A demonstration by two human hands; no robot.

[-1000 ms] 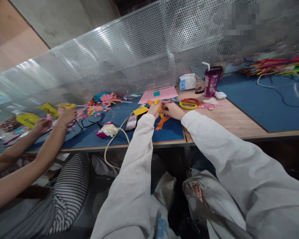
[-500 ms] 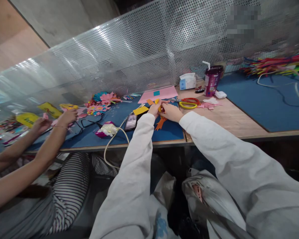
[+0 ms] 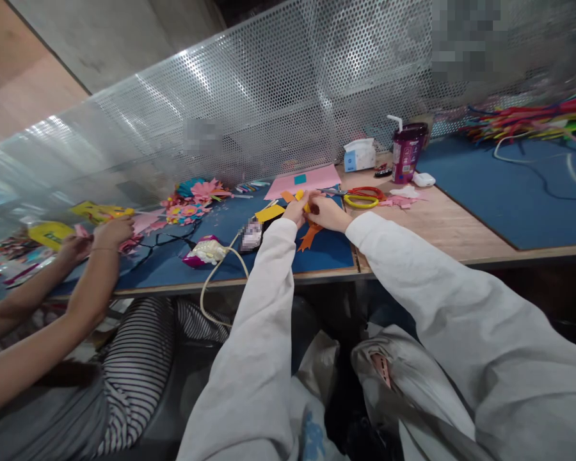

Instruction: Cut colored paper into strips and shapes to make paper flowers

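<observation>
My left hand (image 3: 295, 211) and my right hand (image 3: 327, 214) meet over the blue mat (image 3: 326, 253), both pinched on a small yellow paper piece (image 3: 303, 200) held between them. An orange paper cut-out (image 3: 310, 235) lies on the mat just below my hands. A yellow paper slip (image 3: 271, 212) lies left of my left hand. A pink sheet (image 3: 303, 182) with a small teal square on it lies just behind my hands.
Scissors with red and yellow handles (image 3: 362, 198) lie to the right, with pink scraps (image 3: 400, 201), a purple cup with a straw (image 3: 406, 153) and a tissue box (image 3: 360, 154). A cream cable (image 3: 218, 272) hangs over the edge. Another person's hands (image 3: 110, 232) work among paper flowers (image 3: 194, 198) at left.
My hands have stayed together on the yellow piece, drawing slightly closer. The other person's hands have shifted a little to the left. The view has moved slightly.
</observation>
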